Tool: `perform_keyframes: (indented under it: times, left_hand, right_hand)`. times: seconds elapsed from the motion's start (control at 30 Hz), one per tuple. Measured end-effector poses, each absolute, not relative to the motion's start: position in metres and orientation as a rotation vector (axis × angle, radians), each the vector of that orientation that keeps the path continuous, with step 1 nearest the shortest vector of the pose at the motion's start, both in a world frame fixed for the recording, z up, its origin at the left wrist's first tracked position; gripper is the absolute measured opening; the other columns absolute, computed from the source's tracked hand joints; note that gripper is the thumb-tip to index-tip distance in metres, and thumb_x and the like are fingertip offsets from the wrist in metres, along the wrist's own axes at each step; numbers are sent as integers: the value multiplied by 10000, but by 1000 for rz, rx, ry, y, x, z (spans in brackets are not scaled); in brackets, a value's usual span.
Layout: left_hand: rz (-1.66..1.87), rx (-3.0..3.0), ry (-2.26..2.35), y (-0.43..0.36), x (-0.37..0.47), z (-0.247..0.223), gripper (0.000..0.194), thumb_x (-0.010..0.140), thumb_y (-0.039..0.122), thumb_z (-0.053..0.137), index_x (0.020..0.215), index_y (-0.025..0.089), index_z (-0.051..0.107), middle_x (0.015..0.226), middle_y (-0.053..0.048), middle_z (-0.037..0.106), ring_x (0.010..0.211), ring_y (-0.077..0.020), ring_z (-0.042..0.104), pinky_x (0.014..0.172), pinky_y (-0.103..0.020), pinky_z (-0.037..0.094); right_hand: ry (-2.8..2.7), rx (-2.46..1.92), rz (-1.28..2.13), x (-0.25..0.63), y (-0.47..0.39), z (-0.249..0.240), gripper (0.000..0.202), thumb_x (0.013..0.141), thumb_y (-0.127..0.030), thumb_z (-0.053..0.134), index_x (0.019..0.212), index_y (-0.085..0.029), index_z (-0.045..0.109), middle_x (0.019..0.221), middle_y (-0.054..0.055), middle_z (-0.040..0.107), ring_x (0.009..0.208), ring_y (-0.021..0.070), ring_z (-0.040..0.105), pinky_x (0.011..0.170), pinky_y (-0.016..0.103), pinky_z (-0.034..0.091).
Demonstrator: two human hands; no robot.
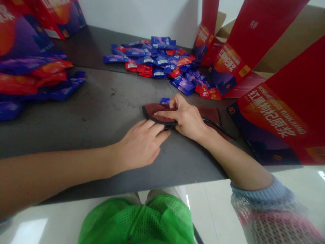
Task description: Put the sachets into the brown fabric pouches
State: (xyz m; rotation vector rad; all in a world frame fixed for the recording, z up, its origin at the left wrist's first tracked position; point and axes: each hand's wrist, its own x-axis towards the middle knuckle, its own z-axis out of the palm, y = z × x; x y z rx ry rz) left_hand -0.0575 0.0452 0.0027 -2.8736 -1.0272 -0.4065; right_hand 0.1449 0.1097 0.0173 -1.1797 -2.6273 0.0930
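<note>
A dark red cloth pouch with black edging [159,109] lies on the grey table [101,112]. My right hand [189,117] pinches its upper layer near the opening, thumb and fingers pressed on the fabric. The fingertips of my left hand [142,144] are tucked under the pouch's front edge, partly hidden, with the thumb just outside; what they hold, if anything, cannot be made out. A blue sachet [165,101] shows behind the pouch, and a bit of blue appears beneath its front edge. More brown fabric with a black cord [218,123] extends under my right wrist.
Behind the pouch is a pile of blue and red sachets [157,61]. Another stack of sachets [33,79] sits at the left. Open red boxes [279,115] stand along the right, and more red boxes [63,17] at the back left. The table's front edge is near my body.
</note>
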Motion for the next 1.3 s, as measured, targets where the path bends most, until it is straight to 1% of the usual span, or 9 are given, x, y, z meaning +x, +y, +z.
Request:
perform_keyframes:
  times: [0.1, 0.23, 0.47, 0.7, 0.8, 0.97, 1.1, 1.2, 1.3]
  left_hand:
    - [-387, -2874, -1047, 44, -58, 4, 410, 895, 169, 548, 1270, 108, 701, 1098, -142, 662, 1032, -319, 581, 910, -454, 526]
    - [-398, -2871, -1069, 44, -58, 4, 423, 890, 158, 547, 1282, 116, 698, 1114, -144, 651, 1033, -314, 574, 885, -440, 519]
    - [-400, -2871, -1064, 44, -57, 2, 414, 899, 171, 555, 1284, 113, 692, 1112, -142, 651, 1048, -310, 575, 890, -426, 495]
    - [-341, -2855, -1086, 41, -56, 5, 398, 926, 186, 555, 1294, 109, 685, 1116, -138, 653, 1073, -315, 575, 880, -428, 489]
    - [-321, -2850, -1097, 39, -55, 6, 378, 951, 206, 553, 1288, 102, 688, 1132, -146, 658, 1108, -312, 575, 876, -413, 484]
    - [-322, -2838, -1088, 38, -54, 6, 367, 960, 223, 560, 1280, 105, 695, 1175, -154, 668, 1135, -309, 583, 904, -406, 487]
    - [-346, -2792, -1137, 35, -54, 5, 375, 955, 198, 547, 1288, 112, 696, 1165, -162, 691, 1082, -307, 634, 908, -422, 516]
    - [-283, -2789, -1200, 31, -53, 6, 410, 953, 163, 504, 1324, 118, 672, 1127, -156, 702, 933, -284, 702, 781, -404, 561]
    - [-216, -2800, -1238, 30, -52, 7, 415, 961, 155, 467, 1327, 135, 661, 1145, -136, 691, 805, -255, 728, 638, -374, 560]
  right_hand:
    - [-2617, -1335, 53, 145, 115, 17, 412, 990, -277, 496, 1343, -363, 692, 1173, 66, 590, 874, 198, 580, 667, 291, 469]
    - [-2503, -1451, -46, 156, 129, 16, 454, 979, -242, 493, 1389, -344, 659, 1151, 87, 603, 866, 214, 596, 670, 304, 478]
    - [-2462, -1597, -118, 178, 150, 15, 409, 999, -247, 459, 1288, -338, 733, 1132, 91, 628, 899, 235, 622, 656, 305, 450]
    - [-2382, -1407, -139, 180, 145, 17, 501, 932, -199, 522, 1400, -318, 657, 1177, 87, 646, 998, 274, 634, 745, 363, 491]
    - [-2324, -1329, -182, 170, 124, 32, 494, 951, -256, 534, 1433, -303, 632, 1097, 97, 641, 968, 285, 637, 774, 390, 484]
    - [-2387, -1218, -4, 158, 99, 44, 529, 965, -297, 524, 1492, -299, 575, 947, 81, 631, 856, 256, 623, 718, 355, 456]
    - [-2624, -1040, 109, 152, 101, 31, 537, 894, -216, 558, 1415, -317, 644, 921, 44, 659, 847, 223, 621, 745, 348, 389]
    - [-2728, -956, 157, 147, 106, 24, 464, 847, -161, 568, 1262, -288, 733, 881, 23, 682, 840, 212, 628, 792, 370, 333]
    - [-2785, -968, 233, 147, 109, 24, 363, 840, -128, 549, 1095, -251, 776, 876, 27, 689, 848, 210, 640, 774, 357, 330]
